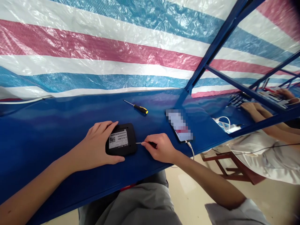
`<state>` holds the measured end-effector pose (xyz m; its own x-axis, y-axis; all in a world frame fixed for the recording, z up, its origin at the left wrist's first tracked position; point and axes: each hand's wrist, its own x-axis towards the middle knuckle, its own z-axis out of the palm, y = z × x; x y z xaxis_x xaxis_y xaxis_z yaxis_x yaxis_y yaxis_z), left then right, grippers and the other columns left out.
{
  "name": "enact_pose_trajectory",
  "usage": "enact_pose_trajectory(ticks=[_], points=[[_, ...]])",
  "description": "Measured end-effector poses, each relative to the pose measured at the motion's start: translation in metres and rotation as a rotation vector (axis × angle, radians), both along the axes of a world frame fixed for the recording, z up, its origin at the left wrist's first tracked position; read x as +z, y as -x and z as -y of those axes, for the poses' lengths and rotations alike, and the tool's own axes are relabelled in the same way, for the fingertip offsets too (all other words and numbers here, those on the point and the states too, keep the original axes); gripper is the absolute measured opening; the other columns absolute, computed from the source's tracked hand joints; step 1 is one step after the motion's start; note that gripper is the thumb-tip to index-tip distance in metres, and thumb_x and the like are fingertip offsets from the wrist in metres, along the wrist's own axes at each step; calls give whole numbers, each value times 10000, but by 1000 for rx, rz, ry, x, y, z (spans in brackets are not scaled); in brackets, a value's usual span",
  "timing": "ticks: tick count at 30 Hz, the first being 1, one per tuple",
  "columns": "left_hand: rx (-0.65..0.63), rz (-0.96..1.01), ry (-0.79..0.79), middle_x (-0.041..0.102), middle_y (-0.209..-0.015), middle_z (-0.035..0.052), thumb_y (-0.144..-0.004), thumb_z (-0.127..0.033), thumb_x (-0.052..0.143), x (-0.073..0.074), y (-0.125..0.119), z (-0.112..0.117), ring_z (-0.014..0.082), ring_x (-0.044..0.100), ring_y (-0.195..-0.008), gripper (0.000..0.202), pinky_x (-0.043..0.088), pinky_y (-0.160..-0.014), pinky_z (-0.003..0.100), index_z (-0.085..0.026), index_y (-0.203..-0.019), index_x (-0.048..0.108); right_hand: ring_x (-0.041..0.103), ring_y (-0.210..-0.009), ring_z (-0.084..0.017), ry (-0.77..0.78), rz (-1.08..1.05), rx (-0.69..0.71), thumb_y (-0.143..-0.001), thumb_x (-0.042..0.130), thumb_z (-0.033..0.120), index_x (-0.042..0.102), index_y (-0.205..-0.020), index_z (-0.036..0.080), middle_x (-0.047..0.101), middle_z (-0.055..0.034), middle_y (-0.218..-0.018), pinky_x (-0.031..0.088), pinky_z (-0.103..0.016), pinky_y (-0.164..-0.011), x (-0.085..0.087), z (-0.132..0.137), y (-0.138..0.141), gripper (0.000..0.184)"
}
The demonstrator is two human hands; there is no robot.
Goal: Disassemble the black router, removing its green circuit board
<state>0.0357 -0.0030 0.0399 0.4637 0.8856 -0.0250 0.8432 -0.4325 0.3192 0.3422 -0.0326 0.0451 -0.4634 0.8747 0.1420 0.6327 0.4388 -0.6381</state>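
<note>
A flat black rectangular device with a white label bearing a QR code and barcodes lies on the blue table. Fingers and thumb of my left hand span its far and near edges, gripping it from the left. My right hand is closed in a pinch around a thin tool with a pale, slender shaft. The shaft's tip meets the right edge of the device. Most of the tool's handle is hidden by my fingers, so its exact kind cannot be made out.
Beyond the device lies a black-and-yellow screwdriver. A phone with a white cable is right of my right hand. A blue metal frame rises at the right; past it are a white power strip and another person's arms.
</note>
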Motion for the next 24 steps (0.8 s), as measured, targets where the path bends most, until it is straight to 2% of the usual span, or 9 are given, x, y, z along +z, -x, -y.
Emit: enact_pose_trajectory(ticks=[1, 6, 11, 17, 21, 24], points=[[-3, 0, 12, 420, -1677, 201, -706, -893, 741, 2, -4, -1, 524, 353, -1549, 1309, 390, -1225, 693, -236, -1738, 276, 656, -716, -152, -5, 5, 1, -1041, 625, 282, 709, -800, 183, 774, -48, -800, 386, -266, -673, -1, 0, 1, 274], [-26, 97, 35, 450, -1646, 182, -724, -837, 769, 8, -17, 0, 493, 349, -1559, 1186, 411, -1234, 661, -238, -1673, 386, 622, -683, -138, 26, -41, -20, -1045, 626, 273, 684, -762, 179, 735, -32, -754, 376, -261, -661, 2, -1, 1, 304], [-2, 187, 31, 434, -1615, 171, -739, -800, 778, 9, -21, 6, 457, 338, -1559, 1140, 410, -1243, 637, -252, -1656, 378, 604, -663, -132, 46, -69, -24, -1043, 626, 268, 673, -746, 181, 717, -22, -733, 369, -261, -648, 4, -1, 0, 314], [5, 54, 134, 450, -1583, 161, -633, -816, 826, 27, -26, -3, 474, 376, -1515, 1238, 453, -1192, 643, -265, -1661, 411, 679, -738, -155, -23, 45, -38, -1033, 639, 252, 723, -822, 172, 782, -55, -815, 373, -273, -673, 2, 1, 3, 241], [-44, -55, 190, 437, -1603, 177, -605, -854, 814, 42, -37, -12, 483, 384, -1497, 1209, 412, -1216, 636, -236, -1592, 491, 689, -743, -161, -65, 139, 7, -1039, 643, 262, 746, -848, 170, 797, -58, -844, 335, -289, -648, 10, -3, 4, 236], [-55, -97, 185, 416, -1617, 190, -644, -868, 781, 47, -46, -13, 474, 361, -1496, 1292, 378, -1224, 642, -215, -1686, 385, 663, -711, -157, -80, 192, 28, -1044, 650, 273, 740, -821, 174, 787, -51, -823, 292, -303, -622, 20, -7, 5, 260]])
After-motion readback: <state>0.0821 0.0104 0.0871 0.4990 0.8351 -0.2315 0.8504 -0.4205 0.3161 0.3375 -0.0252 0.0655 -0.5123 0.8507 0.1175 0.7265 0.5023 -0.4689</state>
